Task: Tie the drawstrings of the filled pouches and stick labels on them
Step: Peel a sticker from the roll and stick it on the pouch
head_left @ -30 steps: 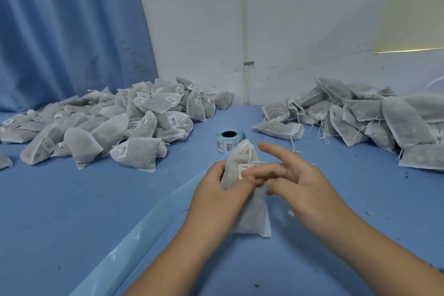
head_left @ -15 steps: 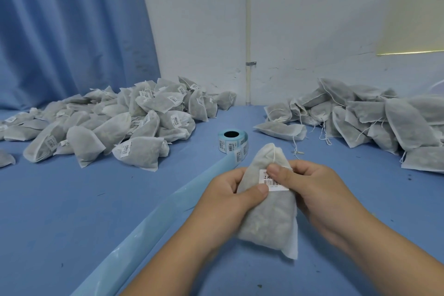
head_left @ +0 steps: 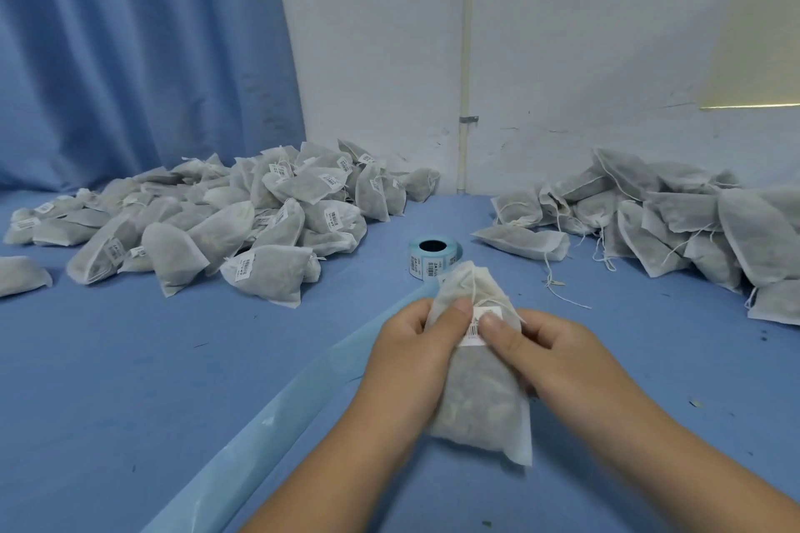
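The filled pouch (head_left: 476, 398) is held by left hand (head_left: 411, 355) and right hand (head_left: 558, 359), its barcode label (head_left: 472, 332) pressed under both thumbs.

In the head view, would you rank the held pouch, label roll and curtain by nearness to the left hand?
1. Held pouch, gripped by the left hand.
2. Label roll, just beyond.
3. Curtain, far left.

Grey-white pouch (head_left: 476, 394) at lower centre bears a white label (head_left: 475, 332) with black barcode; blue table (head_left: 173, 381); blue curtain (head_left: 130, 56) upper left; pale blue label roll (head_left: 434, 259).
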{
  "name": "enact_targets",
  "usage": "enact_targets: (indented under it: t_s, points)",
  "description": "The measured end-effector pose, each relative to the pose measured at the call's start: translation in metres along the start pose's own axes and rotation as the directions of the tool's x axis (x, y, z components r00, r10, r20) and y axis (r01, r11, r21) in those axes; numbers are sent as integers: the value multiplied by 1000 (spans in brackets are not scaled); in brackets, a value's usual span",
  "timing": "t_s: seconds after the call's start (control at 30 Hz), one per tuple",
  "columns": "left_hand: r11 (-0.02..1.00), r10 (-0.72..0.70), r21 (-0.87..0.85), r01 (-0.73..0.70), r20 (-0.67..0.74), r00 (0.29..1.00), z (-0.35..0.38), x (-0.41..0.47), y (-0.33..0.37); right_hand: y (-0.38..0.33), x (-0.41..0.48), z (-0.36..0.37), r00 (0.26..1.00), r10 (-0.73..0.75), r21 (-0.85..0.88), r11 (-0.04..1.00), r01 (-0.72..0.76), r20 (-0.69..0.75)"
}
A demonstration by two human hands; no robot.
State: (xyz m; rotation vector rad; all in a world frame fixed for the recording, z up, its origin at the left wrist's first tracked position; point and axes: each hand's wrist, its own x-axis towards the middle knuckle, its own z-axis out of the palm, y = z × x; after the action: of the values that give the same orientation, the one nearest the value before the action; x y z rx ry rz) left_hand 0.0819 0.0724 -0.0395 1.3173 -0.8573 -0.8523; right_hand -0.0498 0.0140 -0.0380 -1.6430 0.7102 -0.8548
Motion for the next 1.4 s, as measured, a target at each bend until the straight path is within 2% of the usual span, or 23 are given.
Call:
enact_targets:
  t_s: [0.1, 0.27, 0.33, 0.47, 0.63, 0.7, 0.77, 0.83, 0.9, 1.0, 1.1, 1.23, 1.3, 1.37, 1.4]
  points:
    - [996, -26, -88, 18, -89, 996, -2, 4, 1, 1, 0, 8, 997, 11, -45, 999, -8, 79]
    - [976, -69, -213, 33, -164, 984, -12, 15, 1, -10, 17, 26, 994, 40, -75, 997, -32, 101]
    - [946, -101, -321, 39, -179, 979, -17, 21, 2, -16, 30, 33, 991, 53, -102, 994, -40, 125]
    - [760, -189, -650, 7, -211, 959, -36, 33, 5, -30, 61, 50, 991, 74, -80, 995, -65, 114]
    - [608, -216, -788, -96, -281, 935, -49, 42, 3, -57, 112, 82, 969, 132, -53, 991, -124, 209]
    - [585, -240, -807, -85, -272, 932, -49, 43, 2, -73, 132, 99, 946, 161, 20, 985, -173, 280]
    - [585, -246, -809, -64, -251, 936, -47, 45, 0, -86, 151, 111, 938, 148, 219, 950, -223, 313]
    - [616, -235, -787, -43, -236, 943, -46, 45, -1, -90, 168, 113, 962, 101, 361, 913, -192, 255]
    - [654, -216, -756, -34, -229, 949, -46, 46, -2, -84, 175, 106, 983, 99, 363, 920, -151, 157]
    - [689, -185, -725, -23, -206, 961, -46, 50, -4, -55, 168, 82, 981, 187, 241, 951, -195, 56]
    - [744, -156, -668, -8, -185, 970, -42, 50, -8, -23, 145, 49, 978, 205, 68, 977, -202, -37]
    - [836, -107, -548, -1, -165, 981, -33, 46, -13, 4, 108, 2, 968, 198, 31, 980, -196, -153]
    - [916, -36, -399, -38, -176, 984, -26, 42, -16, 14, 90, -20, 960, 213, 34, 977, -210, -181]
    - [993, 95, -56, -107, -184, 978, -20, 38, -23, 23, 73, -40, 955, 225, 53, 974, -219, -195]
    - [978, 176, 139, -153, -172, 969, -17, 36, -27, 27, 65, -49, 951, 231, 65, 973, -223, -204]
